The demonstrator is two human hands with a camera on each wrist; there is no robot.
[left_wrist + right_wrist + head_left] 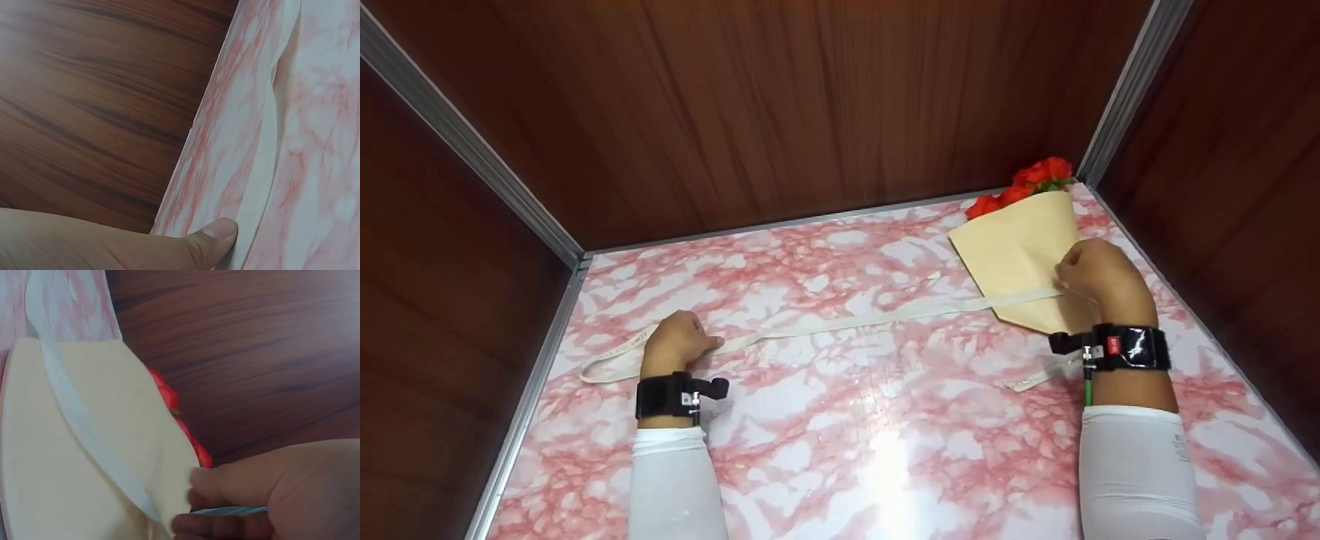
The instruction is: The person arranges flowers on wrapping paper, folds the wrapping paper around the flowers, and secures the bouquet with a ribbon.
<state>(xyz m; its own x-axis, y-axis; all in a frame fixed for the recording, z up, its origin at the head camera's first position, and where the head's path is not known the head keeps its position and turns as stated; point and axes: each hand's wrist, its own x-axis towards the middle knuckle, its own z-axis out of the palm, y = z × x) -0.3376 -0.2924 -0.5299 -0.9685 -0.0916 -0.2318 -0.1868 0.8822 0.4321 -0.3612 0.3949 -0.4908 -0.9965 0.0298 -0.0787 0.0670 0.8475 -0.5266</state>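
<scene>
A long cream ribbon (pixel 851 322) stretches across the table between the two hands. Thumb and fingers of my left hand (pixel 679 341) pinch it at the left, and a loop with faint lettering trails beyond. In the left wrist view the thumb (pixel 216 233) presses the ribbon (pixel 261 163). At the right lies a bouquet of red flowers (pixel 1042 172) in a pale yellow wrapper (pixel 1020 240). My right hand (pixel 1110 277) holds the ribbon over the wrapper's right side; the right wrist view partly hides the fingertips' grip. The ribbon's other end (pixel 1042 373) sticks out below this hand.
The pink-and-white marbled table (pixel 825 427) is bounded by dark wood panels (pixel 780 112) at the back and both sides, with metal strips along the corners. The bouquet lies close to the back right corner.
</scene>
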